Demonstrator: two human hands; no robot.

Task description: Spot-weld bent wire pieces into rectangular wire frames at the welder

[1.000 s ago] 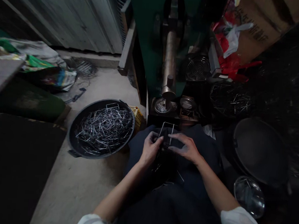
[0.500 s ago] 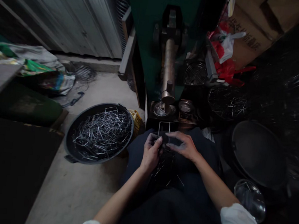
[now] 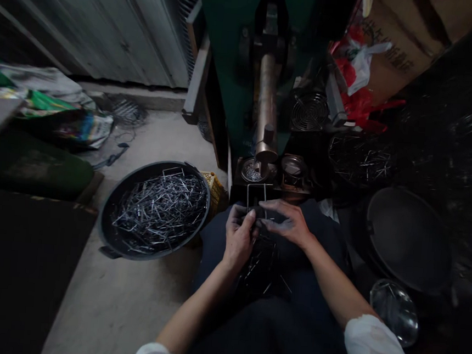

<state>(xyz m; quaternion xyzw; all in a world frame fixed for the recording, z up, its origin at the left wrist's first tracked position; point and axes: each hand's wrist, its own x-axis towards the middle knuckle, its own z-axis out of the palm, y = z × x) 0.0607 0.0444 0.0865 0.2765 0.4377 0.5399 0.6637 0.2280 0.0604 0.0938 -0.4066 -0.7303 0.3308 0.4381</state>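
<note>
Over my lap, my left hand (image 3: 239, 235) is closed, its thumb pressed onto a thin metal wire frame (image 3: 248, 195). The frame is bent in a squared U, and its straight end points away from me. My right hand (image 3: 290, 223) holds the frame's right leg with index finger and thumb, their tips at different heights along the wire. The lower part of the frame is hidden by my fingers. Loose wire pieces (image 3: 267, 268) lie in the dark area on my lap below my hands. Just beyond the frame is a round dish of small metal bits (image 3: 253, 171).
A green machine with a thick metal arm (image 3: 268, 105) stands ahead. At left, a black basin (image 3: 105, 226) heaped with bent wires rests by a yellow crate (image 3: 215, 189). On the right are a dark round lid-like thing (image 3: 410, 236), a clear bowl (image 3: 395, 312) and a cardboard box (image 3: 404, 43).
Both hands and the wire frame have shifted slightly left, the frame's straight end a little farther away. The view has tilted a little. The grip looks much the same.
</note>
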